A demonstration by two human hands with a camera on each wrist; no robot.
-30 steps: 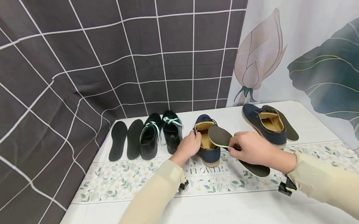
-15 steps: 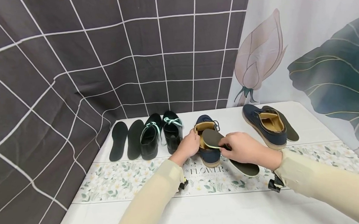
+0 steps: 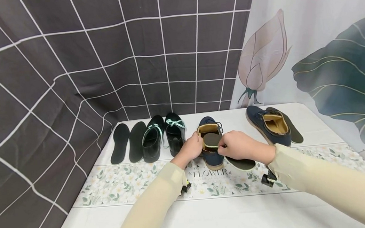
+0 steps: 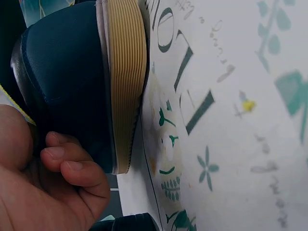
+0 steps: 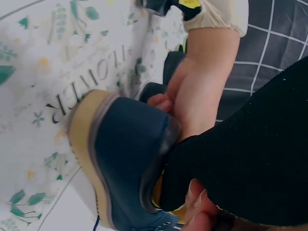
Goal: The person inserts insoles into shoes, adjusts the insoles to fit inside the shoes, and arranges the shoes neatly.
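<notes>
Head view showed your left hand (image 3: 191,149) gripping the shoe (image 3: 212,154) by its heel to steady it, so your right hand (image 3: 239,146), pinching the insole (image 3: 213,140), could angle its toe inside.

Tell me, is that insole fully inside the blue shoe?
Partly in: the insole has its front inside the blue shoe; its rear sticks out.

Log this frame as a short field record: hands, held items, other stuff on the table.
left hand: grips the heel of the navy shoe
right hand: holds a dark insole, front end in the shoe's opening
second navy shoe: far right, another insole beside it
black shoes: left of the held shoe
black insoles: far left
surface: floral tablecloth
</notes>
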